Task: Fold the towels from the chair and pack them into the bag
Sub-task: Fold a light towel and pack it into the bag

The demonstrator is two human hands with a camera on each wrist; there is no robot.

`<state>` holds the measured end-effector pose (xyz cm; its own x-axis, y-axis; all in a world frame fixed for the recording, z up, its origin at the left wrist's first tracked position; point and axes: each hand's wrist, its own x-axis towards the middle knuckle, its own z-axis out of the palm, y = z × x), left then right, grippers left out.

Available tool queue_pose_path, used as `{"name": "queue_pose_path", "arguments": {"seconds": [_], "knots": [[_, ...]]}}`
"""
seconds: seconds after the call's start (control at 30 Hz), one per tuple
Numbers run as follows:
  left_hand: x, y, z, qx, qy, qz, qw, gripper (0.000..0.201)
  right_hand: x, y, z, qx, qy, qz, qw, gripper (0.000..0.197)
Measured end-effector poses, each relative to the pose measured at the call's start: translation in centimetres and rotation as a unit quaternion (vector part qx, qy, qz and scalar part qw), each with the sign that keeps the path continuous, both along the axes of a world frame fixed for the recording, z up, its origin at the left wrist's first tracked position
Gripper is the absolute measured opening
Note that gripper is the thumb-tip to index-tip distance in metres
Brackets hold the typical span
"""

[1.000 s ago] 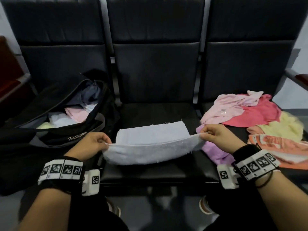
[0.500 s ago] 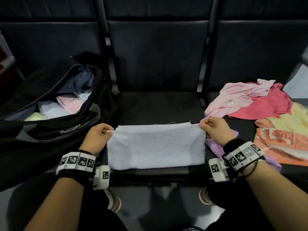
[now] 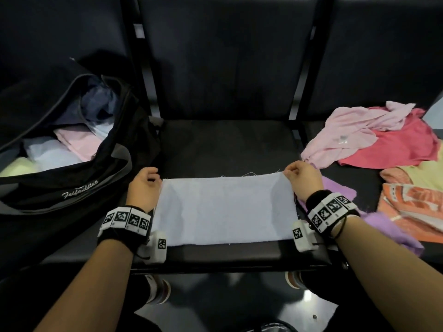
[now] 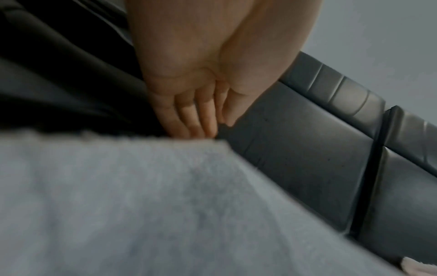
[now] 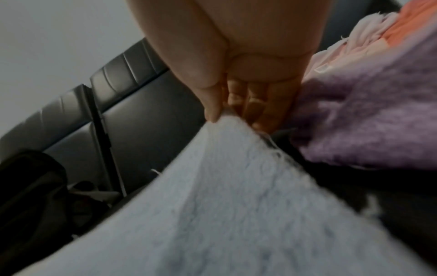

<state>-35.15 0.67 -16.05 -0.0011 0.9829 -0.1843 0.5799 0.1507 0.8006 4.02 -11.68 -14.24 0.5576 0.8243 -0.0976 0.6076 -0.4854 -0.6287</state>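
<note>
Right hand (image 3: 304, 179): far-right corner of pale blue terry towel (image 3: 225, 209) pinched, thumb on top. Left hand (image 3: 143, 188): fingers relaxed, nothing gripped, rested beside far-left corner. Towel laid flat on middle black seat (image 3: 225, 144), one fold apparently done. Next: second fold likely needed, then transfer left into open black duffel bag (image 3: 72, 183). Unfolded coloured towels (image 3: 374, 140) piled right.

Waiting area, linked black seats (image 3: 225, 149) (padded)

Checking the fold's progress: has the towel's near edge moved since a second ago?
Yes. The towel edge that hung over the seat front has been carried away from the person to the towel's far edge, toward the backrest.
</note>
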Motion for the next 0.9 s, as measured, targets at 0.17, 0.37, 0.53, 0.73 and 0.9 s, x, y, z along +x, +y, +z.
{"name": "queue_pose_path", "arguments": {"seconds": [0.17,0.37,0.53,0.73,0.9], "knots": [[-1.3,-2.9,-0.9,0.001,0.097,-0.038,0.995,0.028,-0.6,-2.0,-1.9,-0.080,-0.039,0.064,0.994,0.038],[-1.0,-5.1,-0.3,-0.043,0.121,-0.086,0.988,0.023,-1.9,-4.3,-1.8,-0.135,-0.028,0.048,0.989,0.024],[-1.0,-6.5,-0.6,-0.043,0.129,-0.072,0.988,0.022,-2.0,-4.7,-1.1,-0.147,0.024,0.021,0.989,0.020],[0.9,-7.7,-0.1,-0.067,0.120,-0.112,0.984,0.019,0.6,-6.0,1.4,-0.085,0.178,-0.071,0.978,0.015],[1.8,-7.8,0.9,-0.029,0.100,-0.110,0.988,0.031,-1.3,-6.7,4.8,-0.048,0.330,-0.072,0.940,0.015]]}}
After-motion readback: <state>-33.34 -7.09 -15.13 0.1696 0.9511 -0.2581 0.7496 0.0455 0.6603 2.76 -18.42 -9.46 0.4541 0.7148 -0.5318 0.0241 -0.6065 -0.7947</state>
